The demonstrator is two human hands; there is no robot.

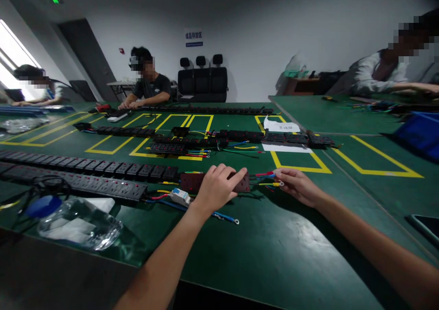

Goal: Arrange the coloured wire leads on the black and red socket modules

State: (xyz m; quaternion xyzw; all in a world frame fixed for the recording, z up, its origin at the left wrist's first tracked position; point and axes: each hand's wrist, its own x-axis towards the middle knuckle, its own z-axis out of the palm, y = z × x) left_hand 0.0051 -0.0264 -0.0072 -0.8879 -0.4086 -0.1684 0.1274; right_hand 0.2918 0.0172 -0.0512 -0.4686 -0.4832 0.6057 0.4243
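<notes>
My left hand (pixel 219 185) lies over a dark reddish socket module (pixel 243 182), its fingers spread across the top. From the module's right end run red, blue and yellow-green wires (pixel 264 175) with ring terminals. My right hand (pixel 297 185) pinches the tips of the red and blue wires; a yellow wire's ring terminal (pixel 281 184) sits just below the fingers. Left of the module, two long black socket strips (pixel 103 186) lie side by side. A small white breaker (pixel 180 196) with red, yellow and blue wires is near my left wrist, and a blue cable (pixel 224 217) extends under the forearm.
A clear bottle (pixel 80 223) with a blue cap lies at the near left. More socket strips (pixel 240 136) and a white paper (pixel 281 125) are farther back. Three people sit around the tables. A blue bin (pixel 420 134) stands at the right.
</notes>
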